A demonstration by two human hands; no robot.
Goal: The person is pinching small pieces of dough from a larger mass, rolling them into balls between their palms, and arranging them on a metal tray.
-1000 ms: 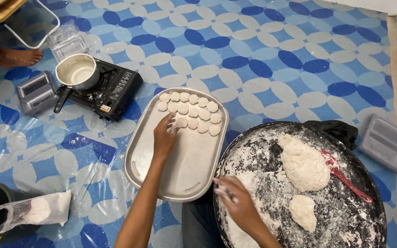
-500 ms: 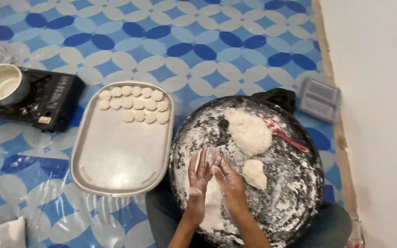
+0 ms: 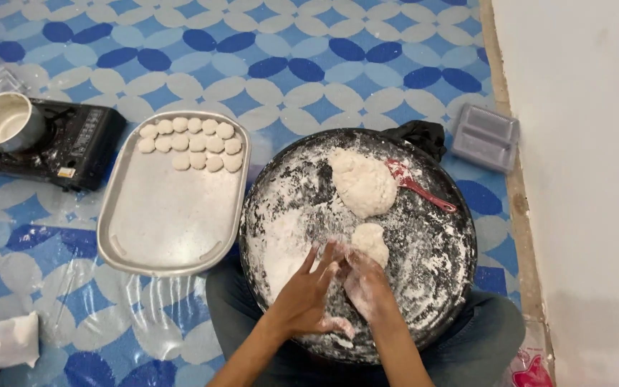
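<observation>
We count thirteen shaped dough discs (image 3: 189, 142) on the tray (image 3: 173, 229), two dough lumps (image 3: 362, 183) left in the floured pan (image 3: 438, 272), while our left hand (image 3: 308, 294) and right hand (image 3: 367, 287) press together around a small piece, each grip narrow.

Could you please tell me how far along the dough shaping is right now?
Done: one corner of the metal tray holds rows of small dough discs. In hand: left hand and right hand press together over the floured round pan. Left: a big dough lump and a smaller one.
</observation>
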